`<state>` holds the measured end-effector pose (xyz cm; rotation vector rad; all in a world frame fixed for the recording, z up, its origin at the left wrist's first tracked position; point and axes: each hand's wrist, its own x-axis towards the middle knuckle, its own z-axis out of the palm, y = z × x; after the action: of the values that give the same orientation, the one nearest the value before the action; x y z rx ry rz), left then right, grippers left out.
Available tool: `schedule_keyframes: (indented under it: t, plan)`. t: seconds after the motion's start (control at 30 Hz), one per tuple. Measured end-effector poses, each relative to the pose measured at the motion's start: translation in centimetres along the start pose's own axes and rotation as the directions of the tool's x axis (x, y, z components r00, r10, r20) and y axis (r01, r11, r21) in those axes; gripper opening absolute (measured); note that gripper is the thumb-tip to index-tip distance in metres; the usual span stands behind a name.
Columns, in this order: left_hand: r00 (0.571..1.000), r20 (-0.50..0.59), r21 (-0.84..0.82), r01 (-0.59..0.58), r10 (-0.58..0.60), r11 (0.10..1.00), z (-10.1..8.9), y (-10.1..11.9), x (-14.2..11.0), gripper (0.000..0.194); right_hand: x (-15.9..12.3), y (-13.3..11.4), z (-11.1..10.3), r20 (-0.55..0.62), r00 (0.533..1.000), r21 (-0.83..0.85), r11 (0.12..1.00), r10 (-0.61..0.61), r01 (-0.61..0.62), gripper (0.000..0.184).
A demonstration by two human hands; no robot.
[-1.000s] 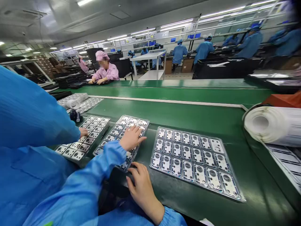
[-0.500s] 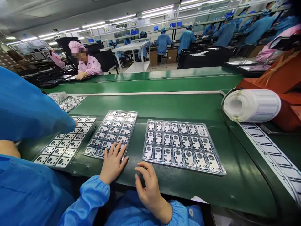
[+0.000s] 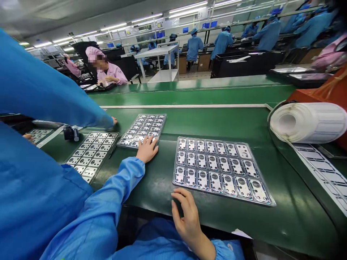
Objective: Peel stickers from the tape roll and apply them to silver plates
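My left hand (image 3: 147,149) lies with fingers spread on the near end of a clear plastic tray (image 3: 145,127) filled with rows of flat silver plates. At the belt's near edge, my right hand (image 3: 187,216) hovers with loosely curved fingers apart, holding nothing. Just beyond it rests a second tray (image 3: 217,164) of silver plates, lying crosswise. Left of my left hand is a third such tray (image 3: 93,153), partly hidden by the blue clothing of a co-worker.
A co-worker's blue sleeve (image 3: 62,97) reaches across from the left. On the right sits a roll of white labels (image 3: 309,122), its strip (image 3: 322,169) running down the green belt (image 3: 151,184). A small black object (image 3: 71,133) stands at left. A person in pink (image 3: 108,70) sits across.
My left hand and the tray under it have moved away from me, up the belt. The co-worker's sleeve has reached farther right. My right hand keeps its pose.
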<state>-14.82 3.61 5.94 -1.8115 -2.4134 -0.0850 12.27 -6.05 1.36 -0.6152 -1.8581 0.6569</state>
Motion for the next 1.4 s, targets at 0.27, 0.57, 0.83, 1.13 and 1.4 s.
schedule_keyframes:
  t: [0.27,0.57,0.83,1.13,1.4]
  plan:
    - [0.999,-0.042,-0.034,0.016,-0.017,0.999,0.7,0.5,2.7,0.050,-0.1,-0.1,-0.1,0.001,1.000,-0.012,1.000,0.008,-0.008,0.030]
    - [0.988,-0.109,-0.110,0.098,-0.110,0.989,1.3,0.7,1.3,0.056,0.2,-0.3,-0.2,0.040,0.997,0.000,0.998,0.060,-0.060,0.031]
    - [0.997,-0.038,-0.115,0.068,-0.073,0.991,1.5,0.2,3.9,0.049,0.3,-0.3,-0.3,0.061,0.997,0.002,0.999,0.042,-0.042,0.030]
    - [0.997,0.012,-0.120,0.079,-0.078,0.990,1.6,0.0,8.3,0.050,0.3,-0.4,-0.1,0.047,0.997,-0.005,0.998,0.057,-0.057,0.030]
    - [0.997,0.031,-0.127,0.072,-0.068,0.989,1.7,0.3,9.2,0.054,0.4,-0.5,-0.1,0.063,0.997,-0.028,0.998,0.053,-0.051,0.030]
